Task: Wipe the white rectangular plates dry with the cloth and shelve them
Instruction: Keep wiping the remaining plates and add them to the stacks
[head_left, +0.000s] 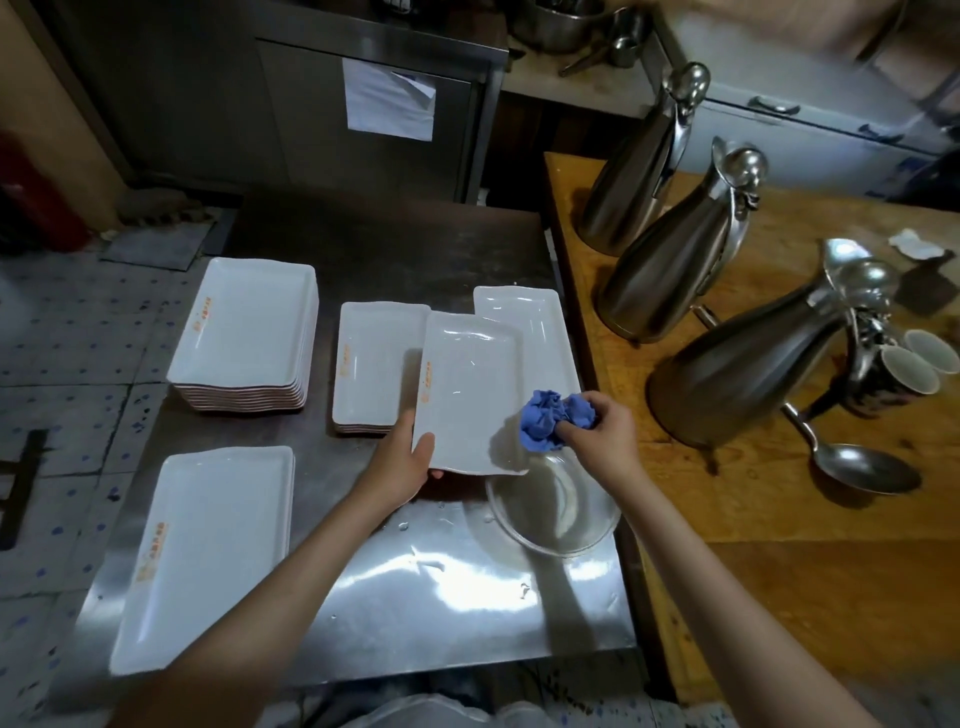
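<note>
My left hand (408, 457) grips the near left corner of a white rectangular plate (467, 395), lifted above the steel table (415, 597). My right hand (602, 431) holds a crumpled blue cloth (545, 418) against the plate's near right corner. Another white plate (540, 332) lies behind it on the right. A short stack of narrow plates (371, 364) sits to its left. A tall stack of wide plates (244, 332) stands at the far left, and a wide plate (208, 556) lies at the near left.
A clear glass bowl (556, 509) sits on the table under the held plate's near edge. On the wooden counter (779, 571) to the right stand three steel jugs (675, 260), two cups (914, 364) and a ladle (862, 467). A steel cabinet (374, 104) stands behind.
</note>
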